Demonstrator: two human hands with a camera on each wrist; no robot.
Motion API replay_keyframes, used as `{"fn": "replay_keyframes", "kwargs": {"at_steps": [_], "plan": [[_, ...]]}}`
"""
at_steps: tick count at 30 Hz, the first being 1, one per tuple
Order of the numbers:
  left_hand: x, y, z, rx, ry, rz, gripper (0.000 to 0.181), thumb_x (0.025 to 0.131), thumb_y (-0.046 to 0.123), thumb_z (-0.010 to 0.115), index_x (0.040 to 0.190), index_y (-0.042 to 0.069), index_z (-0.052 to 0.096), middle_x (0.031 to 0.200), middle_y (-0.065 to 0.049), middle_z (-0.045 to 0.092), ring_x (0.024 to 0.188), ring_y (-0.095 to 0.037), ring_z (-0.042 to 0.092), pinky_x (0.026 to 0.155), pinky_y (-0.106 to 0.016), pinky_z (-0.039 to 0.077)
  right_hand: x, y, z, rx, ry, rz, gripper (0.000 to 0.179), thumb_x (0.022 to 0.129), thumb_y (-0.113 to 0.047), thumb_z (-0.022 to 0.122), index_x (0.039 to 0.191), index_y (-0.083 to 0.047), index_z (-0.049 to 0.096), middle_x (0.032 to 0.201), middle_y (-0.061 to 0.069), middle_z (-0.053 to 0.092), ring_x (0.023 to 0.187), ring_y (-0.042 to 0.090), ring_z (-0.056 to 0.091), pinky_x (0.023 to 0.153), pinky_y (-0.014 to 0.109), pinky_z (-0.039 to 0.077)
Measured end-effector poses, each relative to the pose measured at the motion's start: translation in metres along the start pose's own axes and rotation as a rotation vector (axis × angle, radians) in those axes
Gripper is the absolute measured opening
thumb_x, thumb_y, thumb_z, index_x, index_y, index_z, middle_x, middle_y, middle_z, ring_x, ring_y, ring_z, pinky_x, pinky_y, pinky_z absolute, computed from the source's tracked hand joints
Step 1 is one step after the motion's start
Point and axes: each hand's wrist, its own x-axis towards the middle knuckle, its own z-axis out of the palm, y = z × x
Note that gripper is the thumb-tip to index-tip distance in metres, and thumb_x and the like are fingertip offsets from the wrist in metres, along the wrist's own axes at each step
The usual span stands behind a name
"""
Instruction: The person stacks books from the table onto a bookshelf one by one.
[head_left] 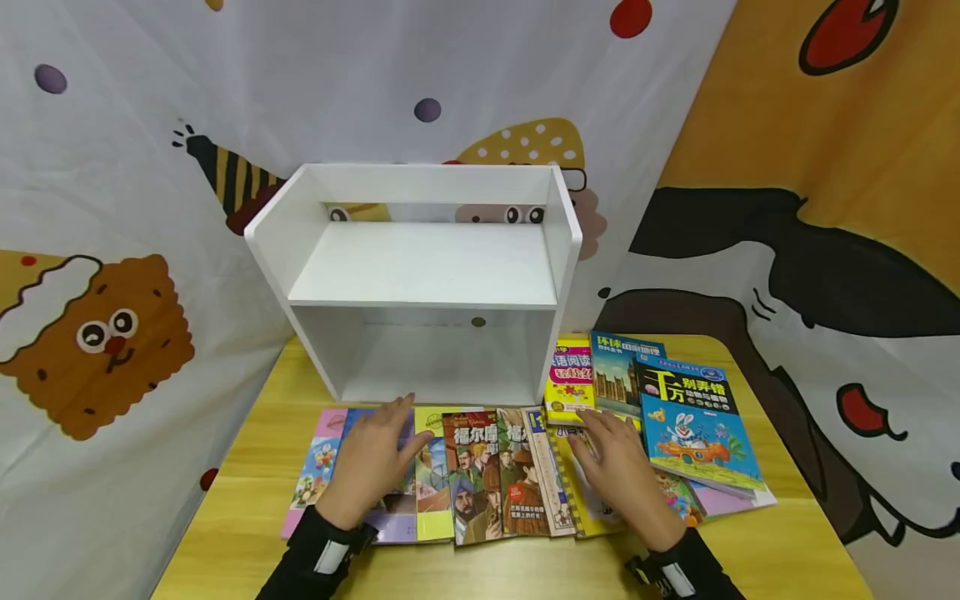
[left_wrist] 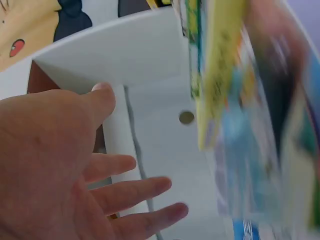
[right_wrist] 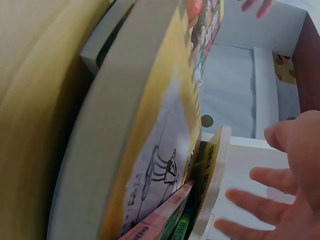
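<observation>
My left hand (head_left: 372, 462) is over the left part of a row of overlapping books, nearest a purple-and-blue book (head_left: 393, 527). Beside that lie a pink book (head_left: 318, 467) and a yellow-edged book (head_left: 433, 500). Two comic-style books, one brown-red (head_left: 474, 479) and one darker (head_left: 523, 500), fill the row's middle. My right hand (head_left: 626, 477) is over a yellow spiral-bound book (head_left: 592, 504), hiding part of it. Both hands have their fingers spread and hold nothing. In the left wrist view the thumb and fingers (left_wrist: 145, 192) stand apart from the blurred books.
A white two-tier shelf (head_left: 423, 265) stands behind the row with nothing on its boards. To the right, more books are piled: a blue rabbit-cover one (head_left: 693, 437), a blue castle-cover one (head_left: 617, 379) and a yellow-pink one (head_left: 572, 375). Beneath is a wooden table (head_left: 225, 517); printed cloth hangs behind.
</observation>
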Motion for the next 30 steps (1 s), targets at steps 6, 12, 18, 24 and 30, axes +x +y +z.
{"fn": "replay_keyframes", "kwargs": {"at_steps": [6,12,18,24,30], "plan": [[-0.008,-0.030,-0.010,0.052,-0.075,-0.133,0.066,0.088,0.056,0.052,0.133,0.007,0.051,0.115,-0.020,0.062,0.093,-0.034,0.059,0.071,-0.052,0.053,-0.005,-0.001,-0.004,0.140,0.030,0.028,0.031,0.092,-0.040,0.055,0.115,-0.022,0.065,0.116,-0.003,0.062,0.112,0.022,0.050,0.096,0.055,0.039],[-0.018,-0.051,-0.019,0.056,-0.239,-0.307,0.072,0.092,0.048,0.050,0.136,-0.008,0.037,0.126,-0.039,0.041,0.106,-0.052,0.045,0.078,-0.065,0.045,-0.004,-0.001,-0.007,0.195,0.149,-0.021,0.025,0.093,-0.036,0.054,0.109,-0.022,0.069,0.111,-0.008,0.063,0.107,0.012,0.052,0.089,0.047,0.048],[-0.024,-0.059,-0.017,0.041,-0.292,-0.317,0.069,0.094,0.037,0.051,0.137,-0.013,0.029,0.123,-0.043,0.041,0.097,-0.054,0.050,0.076,-0.063,0.047,-0.006,0.000,-0.010,0.218,0.154,-0.015,0.023,0.094,-0.035,0.052,0.108,-0.027,0.068,0.111,-0.010,0.063,0.107,0.010,0.052,0.092,0.045,0.047],[-0.029,-0.079,-0.008,-0.055,-0.328,-0.317,0.083,0.091,0.045,0.054,0.137,-0.017,0.023,0.122,-0.044,0.042,0.098,-0.050,0.052,0.077,-0.060,0.049,-0.009,-0.003,-0.011,0.219,0.124,0.001,0.028,0.094,-0.037,0.051,0.109,-0.021,0.069,0.110,-0.009,0.064,0.107,0.012,0.053,0.103,0.050,0.036],[-0.030,-0.089,-0.006,-0.253,-0.337,-0.388,0.079,0.088,0.049,0.058,0.137,-0.006,0.030,0.116,-0.026,0.056,0.088,-0.027,0.058,0.069,-0.045,0.053,-0.012,-0.004,-0.011,0.214,0.120,-0.002,0.024,0.094,-0.036,0.053,0.107,-0.024,0.069,0.111,-0.006,0.065,0.107,0.014,0.054,0.102,0.053,0.037]]}}
